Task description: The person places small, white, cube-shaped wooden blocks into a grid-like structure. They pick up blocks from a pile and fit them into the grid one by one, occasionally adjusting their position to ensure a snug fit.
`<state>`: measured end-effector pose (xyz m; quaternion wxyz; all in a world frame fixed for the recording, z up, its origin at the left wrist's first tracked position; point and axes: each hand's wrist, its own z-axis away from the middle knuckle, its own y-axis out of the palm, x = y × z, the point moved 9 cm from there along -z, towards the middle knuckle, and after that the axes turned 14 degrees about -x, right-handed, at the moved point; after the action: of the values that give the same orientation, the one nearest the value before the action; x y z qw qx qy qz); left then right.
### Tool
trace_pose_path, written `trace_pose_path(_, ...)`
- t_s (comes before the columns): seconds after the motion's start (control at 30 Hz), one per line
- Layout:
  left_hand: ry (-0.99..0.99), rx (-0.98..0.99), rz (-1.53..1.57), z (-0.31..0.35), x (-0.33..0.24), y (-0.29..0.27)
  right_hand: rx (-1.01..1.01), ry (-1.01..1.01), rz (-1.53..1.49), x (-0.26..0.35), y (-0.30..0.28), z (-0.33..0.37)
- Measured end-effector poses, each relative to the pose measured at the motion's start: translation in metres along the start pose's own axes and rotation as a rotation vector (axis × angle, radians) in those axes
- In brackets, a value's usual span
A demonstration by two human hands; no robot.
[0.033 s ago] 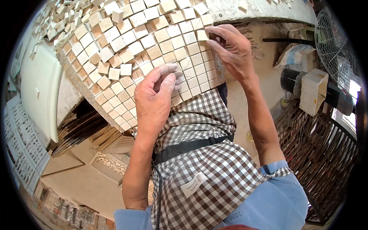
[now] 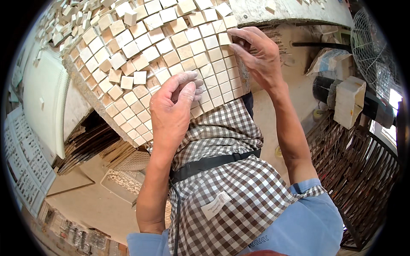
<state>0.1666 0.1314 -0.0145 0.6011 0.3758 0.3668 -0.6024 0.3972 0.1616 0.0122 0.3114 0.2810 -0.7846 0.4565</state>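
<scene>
Small square cream stone tiles (image 2: 184,52) lie in rows on a board in front of me. My right hand (image 2: 258,53) is at the far right edge of the rows. Its thumb and forefinger pinch the right side of one tile (image 2: 224,39), which sits slightly raised and askew over the others. My left hand (image 2: 174,106) is above the near middle of the rows, its dusty fingers curled toward the thumb. Whatever lies inside that curl is hidden. Left of it, several loose tiles (image 2: 127,82) rest tilted on top of the rows.
A heap of loose tiles (image 2: 64,25) spreads at the far left. Beyond the board is a pale worktop (image 2: 290,13). On the right stand a wire-caged fan (image 2: 371,47) and a dark slatted basket (image 2: 350,170). A white plastic crate (image 2: 25,153) is at left.
The pinched tile and my right fingertips have shifted very slightly to the left. My left hand has stayed in place.
</scene>
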Motion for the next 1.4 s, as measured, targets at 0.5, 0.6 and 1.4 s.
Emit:
trace_pose_path(0.5,0.056,-0.030,-0.091,0.000,0.001,0.004,-0.100,-0.065,0.058,0.017,0.005,0.003)
trace_pose_path(0.6,0.066,-0.042,-0.111,-0.001,0.001,0.004,-0.105,-0.061,0.155,0.020,0.007,0.003)
trace_pose_path(1.4,1.023,-0.339,-0.749,-0.017,-0.049,0.031,-0.029,-0.333,0.093,0.044,0.028,-0.009)
